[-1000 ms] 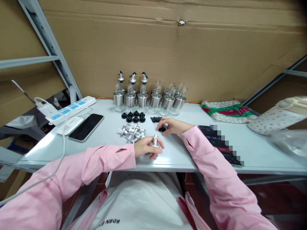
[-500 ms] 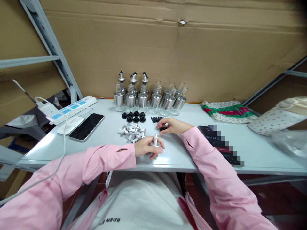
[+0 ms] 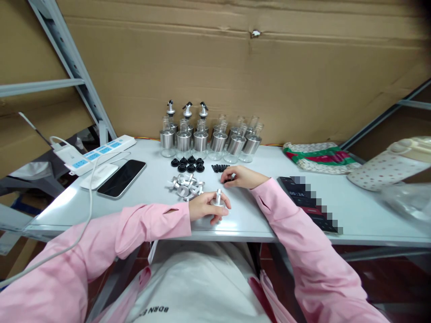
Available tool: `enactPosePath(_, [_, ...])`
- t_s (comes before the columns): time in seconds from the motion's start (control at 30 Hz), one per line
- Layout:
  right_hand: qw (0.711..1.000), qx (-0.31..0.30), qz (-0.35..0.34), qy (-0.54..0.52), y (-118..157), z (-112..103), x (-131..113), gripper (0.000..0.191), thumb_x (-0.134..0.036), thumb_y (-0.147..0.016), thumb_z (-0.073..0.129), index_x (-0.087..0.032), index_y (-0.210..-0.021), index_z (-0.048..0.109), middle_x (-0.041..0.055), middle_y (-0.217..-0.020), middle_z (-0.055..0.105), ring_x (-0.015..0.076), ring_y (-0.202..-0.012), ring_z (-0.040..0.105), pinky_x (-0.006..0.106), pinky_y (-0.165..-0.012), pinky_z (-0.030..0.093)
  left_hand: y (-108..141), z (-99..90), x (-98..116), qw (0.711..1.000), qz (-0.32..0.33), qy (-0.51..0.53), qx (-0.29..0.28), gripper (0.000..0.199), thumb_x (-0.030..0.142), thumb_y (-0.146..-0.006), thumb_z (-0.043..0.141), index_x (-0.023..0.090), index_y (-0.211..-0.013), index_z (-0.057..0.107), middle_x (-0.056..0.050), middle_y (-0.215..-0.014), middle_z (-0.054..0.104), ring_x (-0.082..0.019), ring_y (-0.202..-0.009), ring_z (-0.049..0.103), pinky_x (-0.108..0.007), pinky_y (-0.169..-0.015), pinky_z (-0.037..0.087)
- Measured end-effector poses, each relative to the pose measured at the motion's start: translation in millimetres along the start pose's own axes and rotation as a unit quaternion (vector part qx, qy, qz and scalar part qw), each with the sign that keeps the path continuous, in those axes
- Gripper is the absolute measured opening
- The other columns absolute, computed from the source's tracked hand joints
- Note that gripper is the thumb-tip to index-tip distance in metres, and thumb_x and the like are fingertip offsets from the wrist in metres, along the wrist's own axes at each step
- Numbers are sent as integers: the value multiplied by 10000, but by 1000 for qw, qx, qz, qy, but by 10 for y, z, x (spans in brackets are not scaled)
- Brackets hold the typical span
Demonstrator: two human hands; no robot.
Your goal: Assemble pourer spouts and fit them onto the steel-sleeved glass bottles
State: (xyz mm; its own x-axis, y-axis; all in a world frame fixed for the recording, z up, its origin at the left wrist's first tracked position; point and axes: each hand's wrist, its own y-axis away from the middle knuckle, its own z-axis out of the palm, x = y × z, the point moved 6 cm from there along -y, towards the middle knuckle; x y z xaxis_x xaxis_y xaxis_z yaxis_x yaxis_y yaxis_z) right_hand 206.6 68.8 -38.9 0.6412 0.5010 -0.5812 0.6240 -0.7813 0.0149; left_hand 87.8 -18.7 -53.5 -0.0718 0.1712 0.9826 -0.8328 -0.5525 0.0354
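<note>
My left hand (image 3: 204,208) is closed around a silver pourer spout (image 3: 218,198), its narrow tip pointing up, low over the front of the table. Farther right, my right hand (image 3: 243,177) has its fingers curled down onto small black pieces (image 3: 229,181) on the tabletop; the fingers hide what they pinch. Just beyond those fingers lies a row of small black levers (image 3: 218,168). Left of them are several black ringed stoppers (image 3: 191,168). A pile of silver spouts (image 3: 182,190) lies beside my left hand.
Glass bottles with metal sleeves (image 3: 218,141) stand at the back, three with pourers fitted. At left are a phone (image 3: 122,178) and a power strip (image 3: 104,152). A dark screen device (image 3: 303,197), a patterned cloth (image 3: 319,157) and a dotted container (image 3: 380,163) are at right.
My right hand has shifted slightly, its fingers curling lower over the small black pieces. The left hand keeps the pourer spout in the same place.
</note>
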Motion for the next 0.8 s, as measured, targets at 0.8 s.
enactPosePath(0.8, [1000,20,17,-7,11,-31,-62,250,-303,-660,636,-123,-833,640,65,-808,629,144,-718,538,285,-721,451,2,8,15,1000,0,-7,0,365,402,-639,686,139,-812,502,81,-394,501,-57,-372,450,-268,-635,429])
